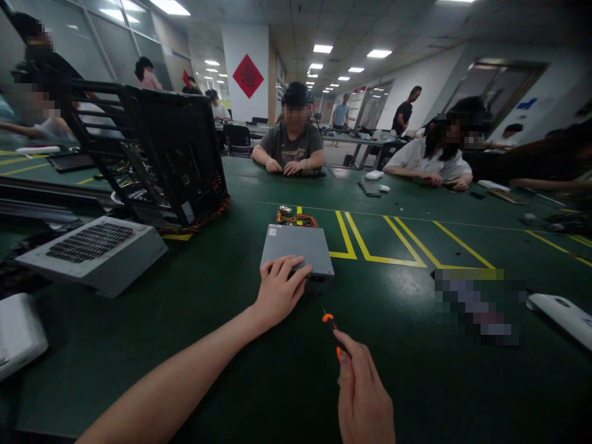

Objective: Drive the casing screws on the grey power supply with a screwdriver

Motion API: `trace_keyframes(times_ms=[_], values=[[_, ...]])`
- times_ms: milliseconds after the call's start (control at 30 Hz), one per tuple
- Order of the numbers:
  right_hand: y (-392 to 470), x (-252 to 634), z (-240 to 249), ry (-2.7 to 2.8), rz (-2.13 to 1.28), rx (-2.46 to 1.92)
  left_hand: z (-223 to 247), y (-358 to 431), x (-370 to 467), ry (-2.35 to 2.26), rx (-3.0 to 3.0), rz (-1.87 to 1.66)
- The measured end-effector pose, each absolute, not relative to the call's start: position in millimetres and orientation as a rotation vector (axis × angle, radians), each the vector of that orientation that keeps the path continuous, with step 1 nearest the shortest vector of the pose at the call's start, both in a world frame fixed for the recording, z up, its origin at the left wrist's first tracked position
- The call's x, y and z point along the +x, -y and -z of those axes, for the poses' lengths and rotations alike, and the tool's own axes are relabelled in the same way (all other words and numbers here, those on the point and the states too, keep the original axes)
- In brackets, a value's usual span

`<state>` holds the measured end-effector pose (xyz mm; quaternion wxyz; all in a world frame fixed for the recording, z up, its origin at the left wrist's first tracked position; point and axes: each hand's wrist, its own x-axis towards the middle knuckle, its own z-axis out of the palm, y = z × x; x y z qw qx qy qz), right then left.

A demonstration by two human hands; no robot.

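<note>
A grey computer power supply (pixel 296 243) lies on the green table before me, its bundle of coloured cables (pixel 296 217) at the far side. My left hand (pixel 284 287) rests on the near left part of its top, with the fingers spread and lying on the metal. In my right hand (pixel 363 385) is a screwdriver (pixel 328 319) with an orange and black handle. The fingers are wrapped round that handle. Its thin shaft points up and left toward the near side of the power supply. Whether the tip touches the case I cannot tell.
An open black computer case (pixel 185 154) stands at the left, near a second power supply (pixel 95 246) with a mesh grille. White devices lie at the left (pixel 21 333) and right (pixel 562 314) edges. Yellow tape marks (pixel 370 243) cross the table. Several people sit around it.
</note>
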<state>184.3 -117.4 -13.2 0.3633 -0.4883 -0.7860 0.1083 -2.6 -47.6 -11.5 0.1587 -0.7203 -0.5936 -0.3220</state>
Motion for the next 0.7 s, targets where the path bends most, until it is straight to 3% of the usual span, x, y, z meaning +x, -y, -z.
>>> trace_keyframes(times_ms=[700], values=[[128.4, 171.7, 9.3, 2.054, -0.192, -1.227, 12.0, 47.7, -1.4, 1.705, -2.053, 0.902]])
